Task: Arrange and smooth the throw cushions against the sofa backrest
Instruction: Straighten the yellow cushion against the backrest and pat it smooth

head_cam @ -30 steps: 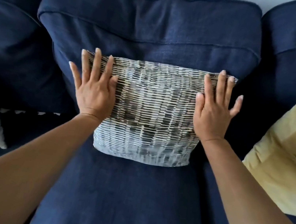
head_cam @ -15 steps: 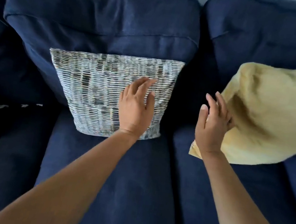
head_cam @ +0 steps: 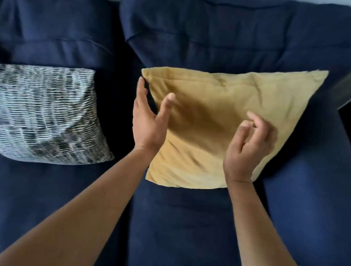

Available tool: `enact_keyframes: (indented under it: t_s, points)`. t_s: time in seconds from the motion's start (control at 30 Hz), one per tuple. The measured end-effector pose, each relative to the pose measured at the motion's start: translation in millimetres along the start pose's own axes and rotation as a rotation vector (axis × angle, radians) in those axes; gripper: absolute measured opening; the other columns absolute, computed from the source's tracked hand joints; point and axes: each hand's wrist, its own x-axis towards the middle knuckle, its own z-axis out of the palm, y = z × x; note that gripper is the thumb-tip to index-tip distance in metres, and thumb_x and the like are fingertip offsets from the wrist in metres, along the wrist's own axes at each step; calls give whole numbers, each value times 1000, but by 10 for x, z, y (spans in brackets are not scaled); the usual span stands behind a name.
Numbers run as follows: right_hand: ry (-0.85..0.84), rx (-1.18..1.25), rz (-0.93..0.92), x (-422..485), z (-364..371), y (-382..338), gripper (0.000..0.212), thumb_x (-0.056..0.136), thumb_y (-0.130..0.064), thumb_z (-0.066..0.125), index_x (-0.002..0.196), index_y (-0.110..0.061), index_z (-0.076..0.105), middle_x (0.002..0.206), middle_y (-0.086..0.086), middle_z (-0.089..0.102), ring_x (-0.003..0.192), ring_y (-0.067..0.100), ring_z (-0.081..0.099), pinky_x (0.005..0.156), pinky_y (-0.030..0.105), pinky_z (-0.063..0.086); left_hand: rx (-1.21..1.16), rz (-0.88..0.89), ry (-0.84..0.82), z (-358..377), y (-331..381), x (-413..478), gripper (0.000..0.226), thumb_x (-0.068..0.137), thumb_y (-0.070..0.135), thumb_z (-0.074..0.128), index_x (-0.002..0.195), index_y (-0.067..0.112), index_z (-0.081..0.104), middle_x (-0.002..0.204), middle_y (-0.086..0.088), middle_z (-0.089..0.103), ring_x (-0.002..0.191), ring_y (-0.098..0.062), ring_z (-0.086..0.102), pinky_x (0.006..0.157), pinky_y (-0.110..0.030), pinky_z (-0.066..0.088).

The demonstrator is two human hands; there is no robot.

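A yellow cushion (head_cam: 216, 98) leans tilted against the right section of the navy sofa backrest (head_cam: 242, 31), its top right corner pointing up. My left hand (head_cam: 149, 119) holds its left edge, with the fingers behind the edge and the thumb on the front. In front of the cushion's lower right part is my right hand (head_cam: 249, 148), fingers loosely curled and apart, holding nothing. A grey-and-white woven cushion (head_cam: 36, 112) stands against the left backrest section, untouched.
The navy seat cushions (head_cam: 177, 235) stretch toward me below both throw cushions. The sofa's padded right armrest (head_cam: 319, 200) lies just right of the yellow cushion. Pale floor shows at the lower right, and a dark area beyond the armrest.
The view swung right. My left hand left the woven cushion and took the yellow cushion's left edge. My right hand moved across the yellow cushion's front. The yellow cushion now sits further left.
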Motion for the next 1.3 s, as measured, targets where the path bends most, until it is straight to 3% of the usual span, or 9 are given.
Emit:
enact_keyframes:
  t_s: [0.23,0.4,0.5,0.57,0.73,0.93,1.07,1.17,1.3]
  points:
    - [-177,-92,377,1016,-13,895,68,96,-44,55,152,-13,31,153,13,36,137,31,40,108,55,29,12,-164,131,547,89,126,107,86,72,61,163,28,0,167,0,26,149,-21,35,118,-35,32]
    - [-369,-2,535,1283,85,1231,103,85,-68,58,160,-24,3,165,6,19,147,26,30,117,60,11,8,-209,176,787,86,175,137,63,78,76,160,34,-10,160,-1,39,140,-22,47,110,-33,40]
    - [-451,204,654,1339,138,1366,115,75,-73,67,159,-30,0,162,-4,29,140,18,41,117,48,27,3,-266,212,866,33,261,141,57,78,79,159,36,-9,147,0,55,125,-20,58,97,-27,40]
    - [-467,302,712,1324,147,1419,113,72,-70,73,158,-29,14,152,-6,44,128,11,50,105,34,42,-16,-286,247,903,-25,304,132,61,75,80,161,34,3,128,7,62,115,-17,61,91,-24,39]
    - [-332,360,706,1235,167,1335,65,73,-59,79,125,-26,57,111,-14,67,99,2,65,93,31,55,-170,-240,373,897,5,293,78,70,57,86,136,33,49,98,29,61,109,-10,67,90,-23,47]
    - [-58,388,547,1517,114,1168,48,88,-53,66,117,-16,59,96,-15,66,81,-12,63,69,8,50,-376,-10,562,659,270,289,58,71,55,88,118,41,56,104,32,71,99,6,69,83,-10,52]
    - [-137,320,535,1428,252,1192,48,97,-51,55,125,-12,54,90,-21,59,72,-19,58,59,-1,42,-297,-67,529,645,137,323,69,72,64,82,127,39,49,91,38,68,85,22,62,73,1,44]
    - [-176,267,568,1344,286,1213,50,99,-53,50,130,-14,50,87,-23,55,67,-15,57,54,-2,39,-206,-108,468,650,88,359,84,72,73,76,141,33,48,92,36,60,80,23,56,77,-7,41]
    - [-102,304,540,1438,233,1123,52,96,-56,53,124,-12,54,85,-19,60,69,-22,58,54,1,42,-190,-73,494,572,272,560,61,71,71,76,121,46,53,94,43,66,88,20,62,73,1,41]
